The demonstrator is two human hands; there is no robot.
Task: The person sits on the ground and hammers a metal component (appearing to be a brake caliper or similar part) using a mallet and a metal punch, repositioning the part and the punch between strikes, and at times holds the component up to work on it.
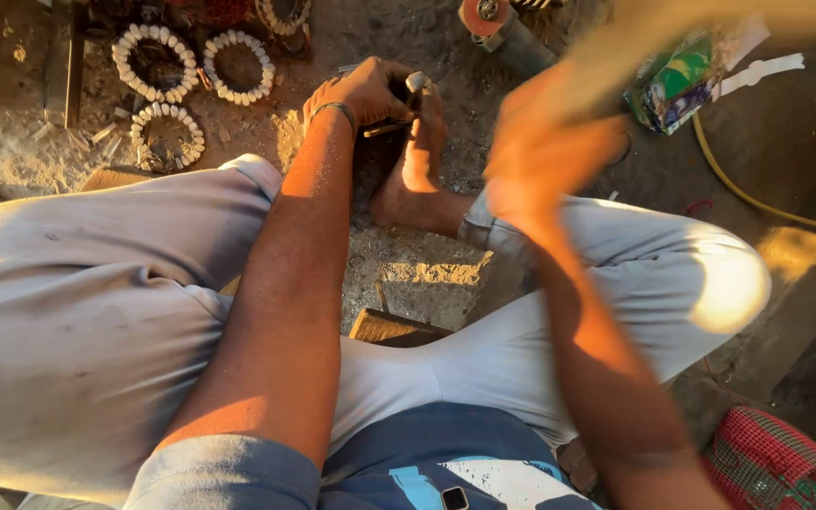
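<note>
A small rounded metal piece (pixel 416 82) sits at about twelve o'clock in our view, pinned against the toes of a bare foot (pixel 415 165) on the dusty ground (pixel 427 274). Our left hand (pixel 363 92) is wrapped tight around it and around a thin dark rod-like tool (pixel 384 127) that pokes out below the fist — fingers closed, a bangle on the wrist. Our right hand (pixel 545 156) is up at one o'clock, smeared by motion; it seems to carry a pale long object, but we cannot tell whether the fingers are closed or loose. At ten to eleven o'clock lie three finished-looking rings of white segments (pixel 158 94), side by side on the dirt, with pale chips scattered round them. We judge the work well under way: several rings look complete, while the piece in the left hand is yet being shaped. A red mesh basket (pixel 767 463) lies at four o'clock, a yellow hose (pixel 748 194) at two.
</note>
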